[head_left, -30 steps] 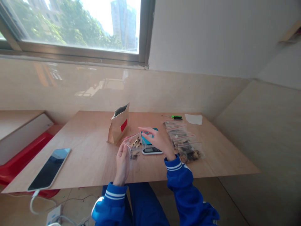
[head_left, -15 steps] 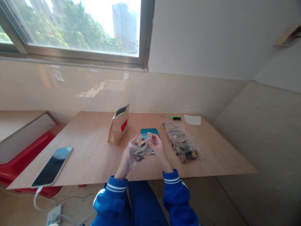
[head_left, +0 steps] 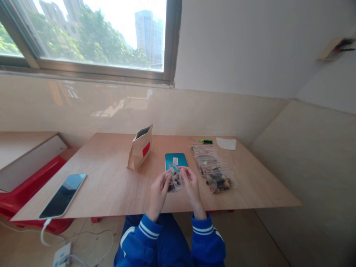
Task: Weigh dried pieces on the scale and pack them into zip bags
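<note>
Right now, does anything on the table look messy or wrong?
Nothing is spilled or broken. Both hands, left hand and right hand, hold a small clear bag above the table. The only slightly risky thing is the phone, which lies near the table's front left edge with its cable hanging down.

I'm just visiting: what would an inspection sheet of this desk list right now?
Surface: wooden table, bare between items.
Job's things: small clear bag of dried pieces, teal scale behind it, row of filled bags, open paper pouch.
Clutter: phone, green-handled tool, white paper.
Hands: left hand and right hand pinch the small bag's top.
Cables: white cable hanging from the phone toward the floor.
Surroundings: window, tiled wall, red bin.
</note>
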Tool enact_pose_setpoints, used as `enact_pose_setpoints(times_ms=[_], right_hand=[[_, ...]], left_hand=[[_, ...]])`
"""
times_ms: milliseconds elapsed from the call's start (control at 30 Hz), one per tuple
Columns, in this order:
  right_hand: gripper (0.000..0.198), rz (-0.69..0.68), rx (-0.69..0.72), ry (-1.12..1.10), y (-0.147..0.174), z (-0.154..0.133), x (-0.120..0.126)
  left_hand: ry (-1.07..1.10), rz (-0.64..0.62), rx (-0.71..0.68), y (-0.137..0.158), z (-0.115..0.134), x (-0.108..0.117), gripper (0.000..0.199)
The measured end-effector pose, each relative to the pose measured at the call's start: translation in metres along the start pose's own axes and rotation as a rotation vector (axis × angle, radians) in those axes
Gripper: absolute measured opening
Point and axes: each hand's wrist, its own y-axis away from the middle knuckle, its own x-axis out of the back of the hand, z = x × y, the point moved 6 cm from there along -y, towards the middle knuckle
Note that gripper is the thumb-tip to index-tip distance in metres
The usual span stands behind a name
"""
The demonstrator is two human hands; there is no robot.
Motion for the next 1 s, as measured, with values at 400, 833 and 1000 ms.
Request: enact_pose_setpoints(times_ms=[400,833,1000], right_hand=[[0.046,0.142,-0.024,0.089,0.004,-0.002,0.024],[0.047,0.090,-0.116,0.032,0.000,-0.001,0.037],[0.040,-0.087,-0.093,0.085,-0.002,-0.004,0.036]], left_hand=[[0.232,0.202,0.098,-0.003,-0.004,0.020,0.031],[0.352,0.185,0.205,-0.002,-0.014,0.021,0.036],[0.337,0.240,0.189,-0.006,-0.010,0.033,0.038]])
